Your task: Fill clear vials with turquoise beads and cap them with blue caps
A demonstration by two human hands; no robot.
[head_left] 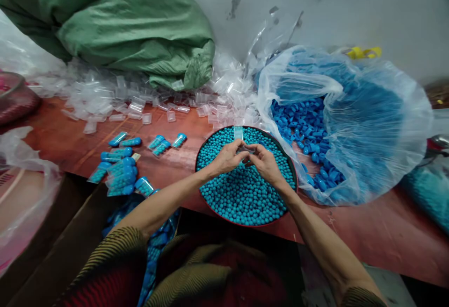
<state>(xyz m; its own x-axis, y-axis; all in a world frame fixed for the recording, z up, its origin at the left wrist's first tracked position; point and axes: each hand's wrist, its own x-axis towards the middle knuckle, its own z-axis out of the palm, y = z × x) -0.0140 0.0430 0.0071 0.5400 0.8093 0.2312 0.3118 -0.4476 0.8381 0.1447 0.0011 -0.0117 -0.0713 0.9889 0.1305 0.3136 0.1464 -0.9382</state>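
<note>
Over a round tub with a dark red rim [296,183], heaped with small blue balls [242,195], my two hands meet fingertip to fingertip. My left hand [229,155] and my right hand [264,160] are both closed, pinching a small clear plastic container [246,150] between them. Fingers cover most of it, so its contents cannot be made out. Just beyond my fingertips, another clear container [238,132] lies on the balls near the far rim.
Filled, blue-capped containers [122,176] lie left of the tub. Clear containers [136,106] are piled behind, below a green sack [140,31]. A plastic bag [379,124] of blue caps [300,120] stands right on the red tabletop [379,232]. More filled containers [152,251] are below the table edge.
</note>
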